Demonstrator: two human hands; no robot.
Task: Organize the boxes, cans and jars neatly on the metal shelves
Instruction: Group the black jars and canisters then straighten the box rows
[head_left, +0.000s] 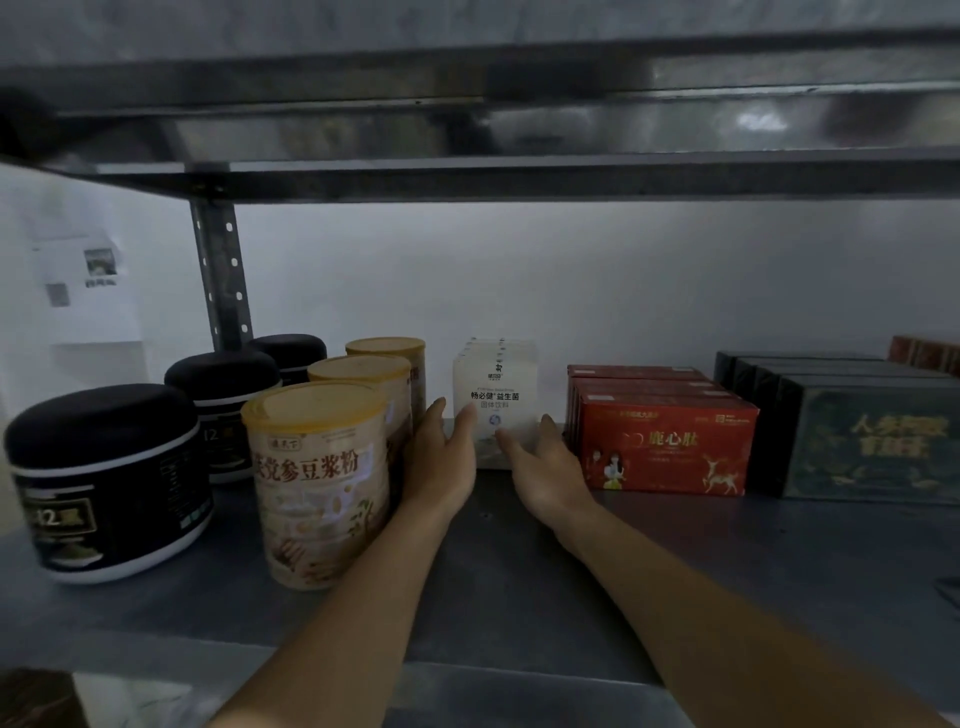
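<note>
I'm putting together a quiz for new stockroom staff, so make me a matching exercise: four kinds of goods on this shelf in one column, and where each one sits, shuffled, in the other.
Things
1. black jars
2. yellow-lidded cans
3. white boxes
4. red boxes

Places
A. between the left hand and the right hand
B. far left of the shelf
C. just right of the right hand, left of the dark boxes
D. just left of the left hand, right of the black jars

Pairs: 1-B, 2-D, 3-A, 4-C
</note>
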